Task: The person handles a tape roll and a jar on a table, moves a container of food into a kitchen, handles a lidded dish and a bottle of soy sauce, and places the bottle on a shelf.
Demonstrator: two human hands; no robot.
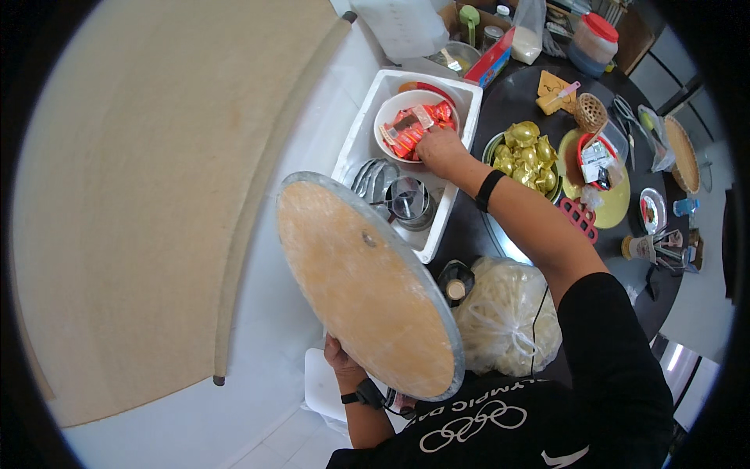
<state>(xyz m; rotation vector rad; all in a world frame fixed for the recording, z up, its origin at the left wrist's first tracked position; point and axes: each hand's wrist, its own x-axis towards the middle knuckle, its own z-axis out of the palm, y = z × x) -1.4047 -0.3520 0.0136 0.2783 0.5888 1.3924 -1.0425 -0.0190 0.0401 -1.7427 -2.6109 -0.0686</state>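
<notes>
My left hand [341,357] grips the lower edge of a large round board [363,281], tan with a grey rim and tilted on edge; some fingers are hidden behind it. My right hand [442,151] reaches to a white bowl [384,108] of red wrapped packets [408,138]. Its fingertips are among the packets at the bowl's near side, and whether they pinch one is hidden. The bowl stands in a white foam box [473,111]. Metal moulds or dishes [375,179] and a metal cup [408,199] sit in the same box, partly behind the board.
Gold-wrapped items [524,155] fill a bowl on the dark round table [504,88]. Near me are a tied plastic bag [510,322] and a dark bottle [456,284]. A red-lidded jar [595,44] stands at the back. A hanging scroll [146,176] covers the left wall.
</notes>
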